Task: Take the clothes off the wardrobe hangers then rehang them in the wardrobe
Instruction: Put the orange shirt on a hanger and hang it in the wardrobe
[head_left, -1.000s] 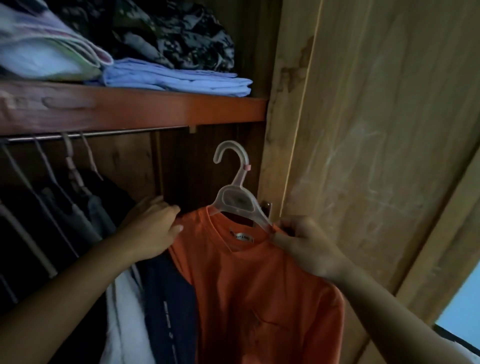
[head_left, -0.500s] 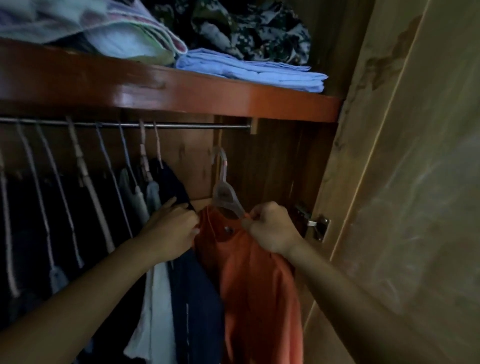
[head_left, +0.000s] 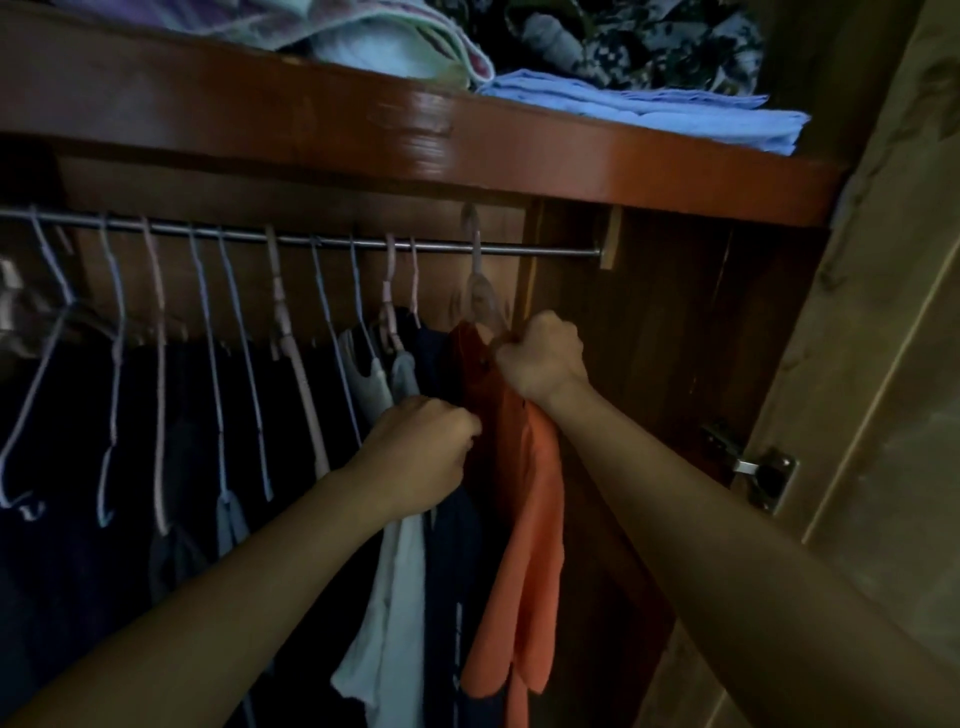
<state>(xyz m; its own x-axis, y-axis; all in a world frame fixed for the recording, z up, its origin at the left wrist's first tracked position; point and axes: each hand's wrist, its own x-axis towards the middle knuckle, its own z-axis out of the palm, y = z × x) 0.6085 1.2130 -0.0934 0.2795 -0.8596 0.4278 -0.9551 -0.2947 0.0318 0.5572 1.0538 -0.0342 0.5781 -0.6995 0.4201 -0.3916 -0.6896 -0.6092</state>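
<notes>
Right hand (head_left: 540, 364) grips orange shirt (head_left: 524, 519) at clear hanger (head_left: 480, 296), hook over rail (head_left: 545, 249) above; left hand (head_left: 421, 452) fisted just below-left, hold unclear.

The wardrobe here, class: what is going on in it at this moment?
A person is hanging an orange T-shirt in the wardrobe. The right hand grips the shirt's shoulder on a translucent plastic hanger, whose hook is at the metal rail, at the right end of the row. The left hand is curled against the clothes just left of the shirt, seemingly keeping them aside. Folded laundry lies on the shelf above.
</notes>
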